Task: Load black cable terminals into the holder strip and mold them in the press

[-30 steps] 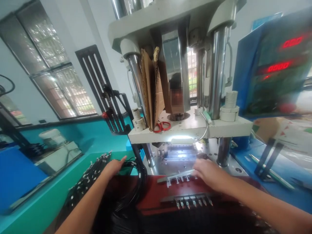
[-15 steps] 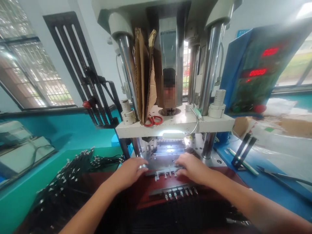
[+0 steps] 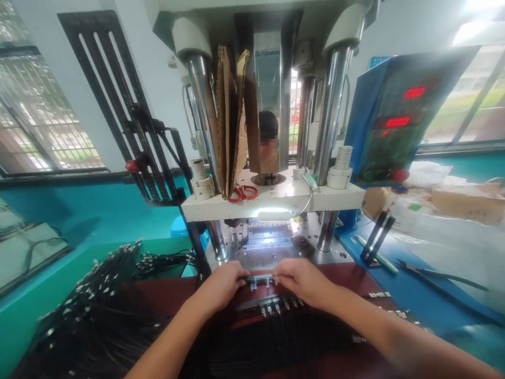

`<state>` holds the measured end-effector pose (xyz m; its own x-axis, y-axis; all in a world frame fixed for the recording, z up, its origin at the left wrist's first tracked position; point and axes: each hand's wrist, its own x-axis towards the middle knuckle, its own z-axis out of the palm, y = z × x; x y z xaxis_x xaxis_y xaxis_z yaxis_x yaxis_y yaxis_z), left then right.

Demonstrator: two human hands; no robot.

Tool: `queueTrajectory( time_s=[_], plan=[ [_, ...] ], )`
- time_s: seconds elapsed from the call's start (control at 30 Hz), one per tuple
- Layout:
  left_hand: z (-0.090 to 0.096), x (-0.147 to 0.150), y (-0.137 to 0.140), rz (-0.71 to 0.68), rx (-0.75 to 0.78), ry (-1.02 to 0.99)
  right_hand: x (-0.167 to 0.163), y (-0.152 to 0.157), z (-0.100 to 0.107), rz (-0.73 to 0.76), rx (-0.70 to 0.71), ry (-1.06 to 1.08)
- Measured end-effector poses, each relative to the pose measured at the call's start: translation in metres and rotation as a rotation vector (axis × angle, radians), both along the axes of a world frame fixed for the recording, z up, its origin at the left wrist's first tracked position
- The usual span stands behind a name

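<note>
My left hand [image 3: 224, 285] is closed at the left end of a narrow dark bar [image 3: 248, 280], thumb and fingers pressed together. From the other side, my right hand [image 3: 304, 280] pinches the right end and covers part of it. A whitish branched plastic sprue [image 3: 262, 278] with short prongs runs along the bar between my hands. Which of the two pieces the right fingertips press is hard to make out. Just below, a second dark strip [image 3: 252, 304] holds several metal-tipped cable connectors [image 3: 276, 307] in a row.
Ahead stands a press with a white plate [image 3: 236, 210], red-handled scissors [image 3: 243, 193] and folded cardboard [image 3: 229, 126] on it. Its lit metal bed [image 3: 272, 258] lies beyond my hands. Bundled black cables [image 3: 98, 305] fill the left; pliers [image 3: 426, 271] lie right, below a blue control box [image 3: 398, 116].
Both hands have drawn closer together and the fingers now pinch the bar's ends. The bar with the sprue sits slightly nearer the connector strip. The camera view has shifted a little.
</note>
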<state>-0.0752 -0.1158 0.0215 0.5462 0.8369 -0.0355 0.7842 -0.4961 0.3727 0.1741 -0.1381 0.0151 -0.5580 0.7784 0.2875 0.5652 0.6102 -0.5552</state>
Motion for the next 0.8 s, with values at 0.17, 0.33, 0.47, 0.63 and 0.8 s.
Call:
queueTrajectory(
  time_s=[0.17,0.33,0.47,0.63,0.8],
  plan=[
    [-0.004,0.011,-0.002,0.025,0.017,-0.017,0.001,-0.008,0.014,-0.026,0.006,0.049],
    [-0.006,0.016,-0.004,0.048,0.034,-0.034,0.013,-0.019,0.049,-0.021,-0.014,0.119],
    [-0.006,0.012,-0.002,0.029,0.027,-0.085,0.059,-0.063,0.058,-0.287,0.047,0.196],
    [-0.001,-0.003,0.002,0.102,0.001,-0.258,0.153,-0.164,0.031,-1.120,0.109,0.245],
    [-0.029,-0.029,0.018,0.103,-0.134,-0.167,0.234,-0.260,-0.025,-1.443,-0.211,-0.013]
  ],
)
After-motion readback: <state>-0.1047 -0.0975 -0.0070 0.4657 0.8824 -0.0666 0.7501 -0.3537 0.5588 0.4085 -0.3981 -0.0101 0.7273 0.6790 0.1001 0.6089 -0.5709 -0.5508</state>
